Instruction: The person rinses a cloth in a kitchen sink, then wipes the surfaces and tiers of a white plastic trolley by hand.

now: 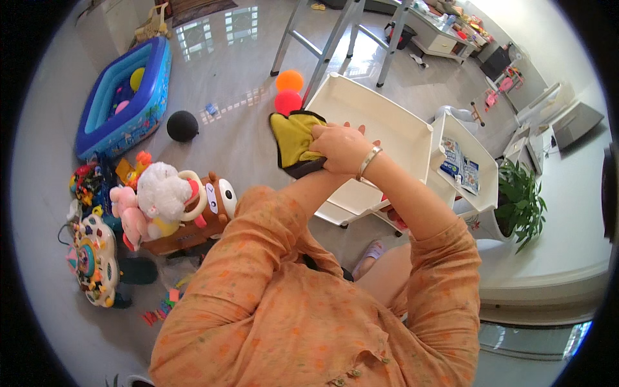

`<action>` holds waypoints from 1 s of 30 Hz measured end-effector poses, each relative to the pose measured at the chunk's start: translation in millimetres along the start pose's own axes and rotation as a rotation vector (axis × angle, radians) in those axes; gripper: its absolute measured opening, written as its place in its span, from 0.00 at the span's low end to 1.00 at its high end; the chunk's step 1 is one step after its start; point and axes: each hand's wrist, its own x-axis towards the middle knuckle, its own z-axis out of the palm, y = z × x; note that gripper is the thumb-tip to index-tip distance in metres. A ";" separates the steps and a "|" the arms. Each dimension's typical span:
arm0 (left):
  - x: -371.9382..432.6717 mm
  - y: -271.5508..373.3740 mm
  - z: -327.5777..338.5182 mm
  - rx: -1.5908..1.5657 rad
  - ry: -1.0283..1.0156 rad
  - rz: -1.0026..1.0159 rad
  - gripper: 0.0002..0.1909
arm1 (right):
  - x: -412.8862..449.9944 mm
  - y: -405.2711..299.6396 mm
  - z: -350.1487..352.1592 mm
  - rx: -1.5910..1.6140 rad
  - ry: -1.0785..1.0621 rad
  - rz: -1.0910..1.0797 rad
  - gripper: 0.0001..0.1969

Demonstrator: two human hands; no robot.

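A yellow-green cloth [299, 138] with a dark border and grey underside bunches at the left edge of a white plastic tiered cart [382, 113]. My right hand [342, 146], with a silver bangle at the wrist, has its fingers on the cloth and grips it. Beneath that hand, my left forearm crosses over; most of my left hand [361, 129] is hidden, with only fingertips showing past the right hand, over the cart's top tray. Whether the left hand grips anything is hidden. Lower trays of the cart show below my forearms.
Right of the cart, a white bin [483, 193] holds blue packets [459, 164], beside a potted plant [520, 200]. A metal ladder [333, 36] stands behind. Orange [289, 81] and red [287, 101] balls, a black balloon [183, 126], plush toys [162, 191] and an inflatable pool [162, 82] lie left.
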 end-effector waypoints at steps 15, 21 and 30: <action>33.5 -16.6 -81.1 -0.483 -0.770 -0.231 0.41 | 50.8 95.0 43.4 0.883 0.480 0.437 0.26; 35.6 -20.3 -52.8 -0.587 -0.785 0.093 0.34 | 71.1 81.8 69.7 0.241 0.262 0.411 0.21; 25.3 -9.7 -15.8 -0.884 -0.722 -0.136 0.40 | 31.3 62.0 5.6 0.541 -0.284 0.145 0.17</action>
